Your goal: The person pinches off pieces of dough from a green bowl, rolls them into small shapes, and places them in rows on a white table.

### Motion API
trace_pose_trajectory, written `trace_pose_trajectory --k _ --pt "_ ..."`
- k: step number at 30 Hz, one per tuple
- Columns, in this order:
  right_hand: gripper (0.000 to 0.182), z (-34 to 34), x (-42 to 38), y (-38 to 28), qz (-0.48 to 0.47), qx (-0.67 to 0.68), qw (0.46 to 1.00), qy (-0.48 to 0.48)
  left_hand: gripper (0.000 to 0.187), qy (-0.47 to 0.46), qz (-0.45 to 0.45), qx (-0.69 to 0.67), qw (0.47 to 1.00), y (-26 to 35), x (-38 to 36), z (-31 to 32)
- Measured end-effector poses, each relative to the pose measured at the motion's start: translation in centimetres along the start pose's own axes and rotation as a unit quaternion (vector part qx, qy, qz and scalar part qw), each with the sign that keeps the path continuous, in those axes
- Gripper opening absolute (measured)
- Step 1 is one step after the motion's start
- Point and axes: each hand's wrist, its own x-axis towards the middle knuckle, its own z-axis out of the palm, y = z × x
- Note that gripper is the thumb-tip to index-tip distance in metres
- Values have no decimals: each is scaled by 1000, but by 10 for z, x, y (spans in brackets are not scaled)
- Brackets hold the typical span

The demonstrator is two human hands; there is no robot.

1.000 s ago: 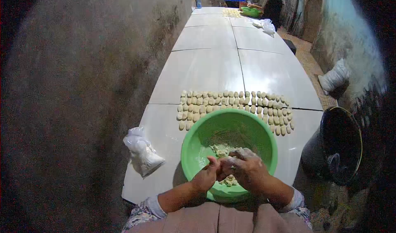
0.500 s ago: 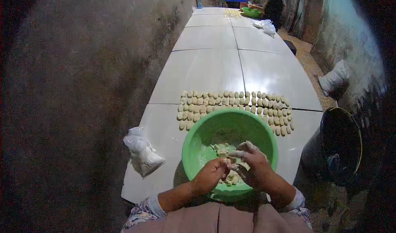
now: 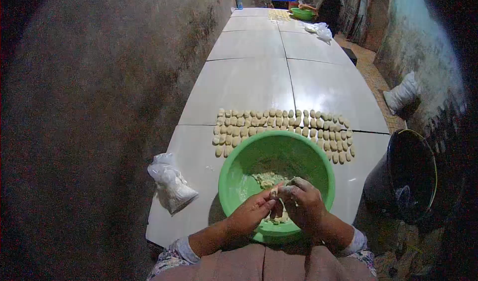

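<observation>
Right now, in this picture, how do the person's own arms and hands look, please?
The left hand and right hand wear no gloves. The right fingers have a whitish coating. The sleeves are pale with a darker, mottled pattern, too small to make out, and end in plain, pale cuffs. Beyond these, the forearms are bare.

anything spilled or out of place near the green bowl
A few pale specks lie on the white table left of the green bowl, perhaps stray flour or dough; otherwise, nothing nearby stands out.
</observation>
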Motion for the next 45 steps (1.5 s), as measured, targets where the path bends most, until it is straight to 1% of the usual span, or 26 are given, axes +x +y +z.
trace_pose_trajectory --k 1,3,4,7,9,11,13,15,17,19,20,23,24,25,27,30,31,33,34,35,37,38,39,41,42,45 --pt "22 -1 1 1 0 0 1000 0 46 0 0 0 1000 3 0 1" --pt "16 -4 1 4 2 88 996 -10 44 48 -23 29 998 13 -1 7" --pt "16 -7 1 6 1 88 996 -10 39 41 15 54 998 5 1 2" --pt "29 -13 -3 13 19 82 993 -78 34 16 8 95 995 -5 1 -1" --pt "31 -19 -1 7 46 76 992 -92 29 30 16 68 997 -11 2 -2" --pt "34 -24 3 -1 72 70 989 -107 28 -18 36 110 993 -21 4 -10" --pt "36 -26 8 -10 36 109 990 -85 33 -36 44 73 996 -17 1 -6" --pt "38 -22 5 3 3 113 989 -98 38 -37 17 48 998 -21 1 -2" --pt "46 -22 7 11 -87 91 983 -132 41 -62 32 40 997 -14 1 3" --pt "44 -26 7 10 -56 123 978 -158 43 -96 25 7 995 -4 -1 7" --pt "40 -28 8 9 -46 138 976 -161 45 -105 -19 47 993 -15 0 1" --pt "34 -26 9 8 -42 151 975 -157 46 -90 -6 99 991 -6 -4 7" --pt "35 -22 8 11 -40 154 976 -151 47 -105 33 48 993 -2 -4 8" --pt "36 -20 6 12 -38 158 976 -145 47 -106 32 48 993 -2 -4 8" --pt "36 -21 8 11 -31 154 974 -162 47 -78 -26 85 993 -3 -5 5" --pt "34 -31 14 -4 71 177 971 -146 47 -46 -4 114 992 -5 -2 4" --pt "34 -28 12 1 72 176 971 -147 47 -46 -3 113 992 -7 -1 3" --pt "34 -20 7 14 10 127 985 -121 50 -59 35 101 993 -15 -1 0" --pt "25 -18 8 14 6 114 987 -113 60 -94 23 93 991 -18 2 -5" --pt "25 -15 8 14 7 114 987 -113 60 -95 23 92 991 -20 0 -5" --pt "17 -11 8 14 -39 50 997 -53 69 -55 17 -31 998 -8 -5 4" --pt "17 -12 9 8 -45 12 998 -47 73 -63 -35 -24 997 8 -8 4" --pt "17 -10 8 7 -45 12 998 -46 73 -64 -35 -24 997 7 -6 5" --pt "21 -7 4 4 -47 -33 994 -88 69 -21 -80 -105 991 5 -4 5" --pt "26 -4 -1 9 -35 -45 988 -146 67 -13 -74 -103 992 10 -6 8" --pt "26 -3 -3 12 -23 -21 990 -140 66 -6 -102 -75 992 21 -5 9"
